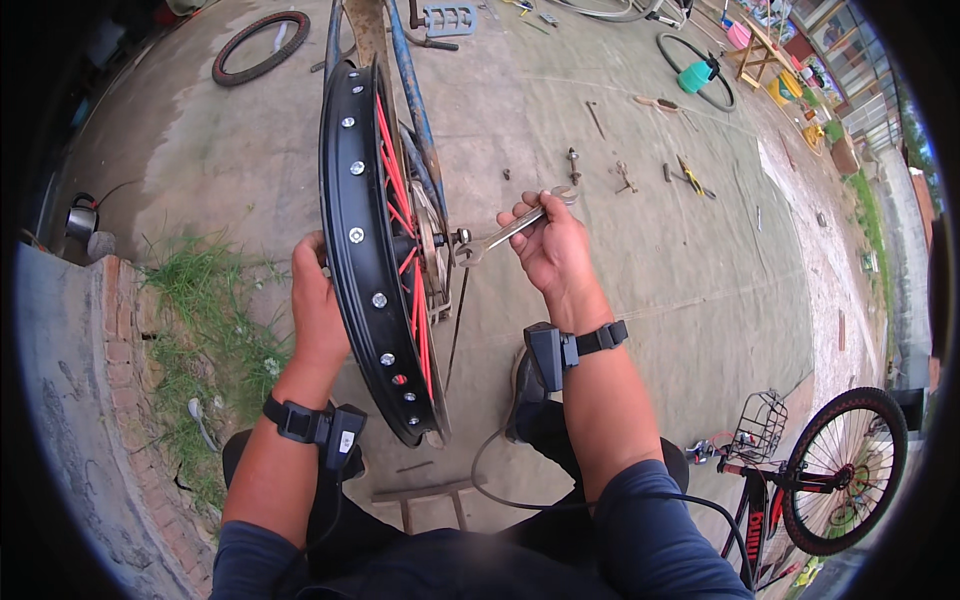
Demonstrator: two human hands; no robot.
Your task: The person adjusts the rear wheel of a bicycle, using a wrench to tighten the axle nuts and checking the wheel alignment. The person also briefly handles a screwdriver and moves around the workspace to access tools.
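A black bicycle wheel rim (358, 200) with red spokes (394, 165) stands upright in front of me, set in a worn blue frame (410, 80). My right hand (552, 245) is closed around an open-ended wrench (515, 228). The wrench's left jaw is close by the axle end with its nut (462, 236), on the wheel's right side; whether they touch I cannot tell. My left hand (318, 300) is at the rim's left side, its fingers bent in toward the hub and mostly hidden behind the rim. What it grips does not show.
Bolts (574, 165), pliers (692, 178) and other small tools lie on the ground cloth to the right. A loose tire (262, 48) lies at the far left. A black-and-red bicycle (835, 470) is at the near right. A low brick edge (118, 330) with grass borders the left.
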